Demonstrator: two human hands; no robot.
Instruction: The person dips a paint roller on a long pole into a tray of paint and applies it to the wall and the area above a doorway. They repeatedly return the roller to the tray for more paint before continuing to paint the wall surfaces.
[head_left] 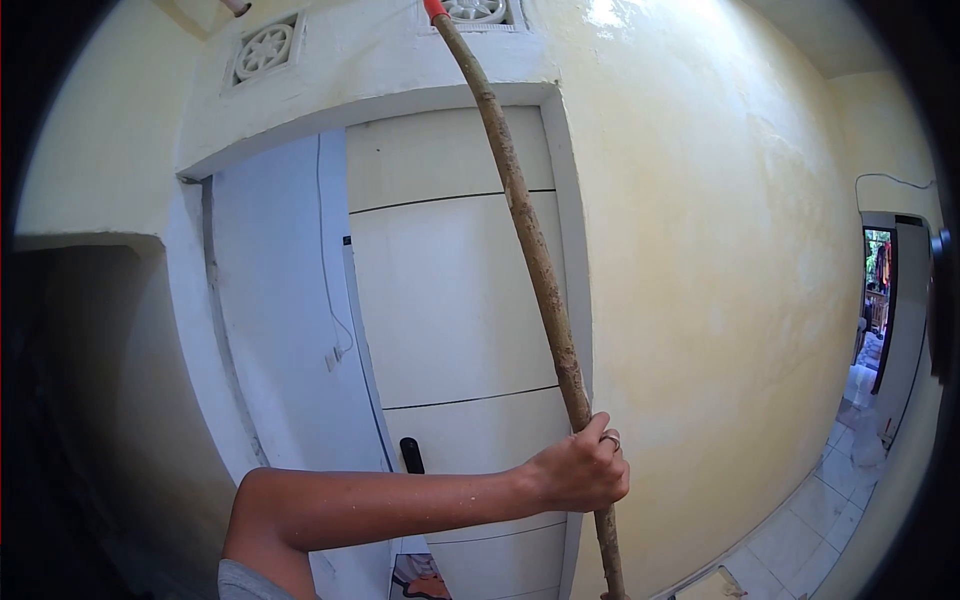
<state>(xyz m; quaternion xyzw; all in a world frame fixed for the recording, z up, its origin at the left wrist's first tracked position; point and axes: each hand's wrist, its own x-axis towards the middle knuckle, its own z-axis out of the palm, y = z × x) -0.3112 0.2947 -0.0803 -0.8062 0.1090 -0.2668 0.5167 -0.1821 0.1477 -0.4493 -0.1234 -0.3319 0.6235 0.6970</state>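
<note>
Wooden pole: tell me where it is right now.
In the head view, the wooden pole slants down to the right across the white door, its red tip by a vent block, its lower part in the left hand.

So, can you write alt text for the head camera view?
A left hand wearing a ring holds a long, slightly bent wooden stick with a red piece at its top, before a white door beside a pale yellow wall.
</note>
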